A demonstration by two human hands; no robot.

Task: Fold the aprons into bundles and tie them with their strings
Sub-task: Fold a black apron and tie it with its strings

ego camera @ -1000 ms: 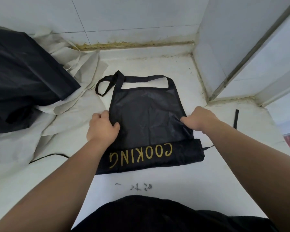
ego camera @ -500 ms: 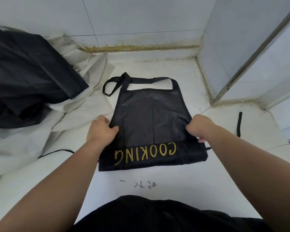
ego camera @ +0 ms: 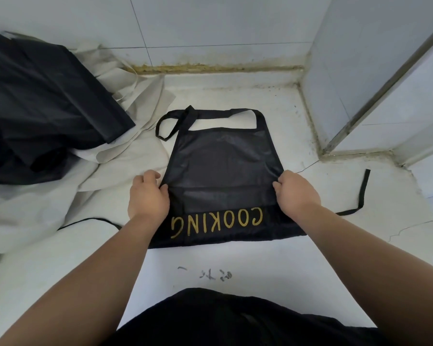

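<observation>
Folding step — both side edges pinched
Black apron point(ego camera: 223, 168) lies centre frame, long axis running up-frame to its neck strap point(ego camera: 211, 114); left hand point(ego camera: 147, 197) and right hand point(ego camera: 296, 193) each pinch a side edge, level — equally near.

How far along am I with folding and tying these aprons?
Done: the black apron lies flat, partly folded, the COOKING band nearest you. In hand: your left hand and right hand pinch its side edges. To do: no bundle yet, its string lies loose on the right, and the heap of cloth on the left is unfolded.
</observation>
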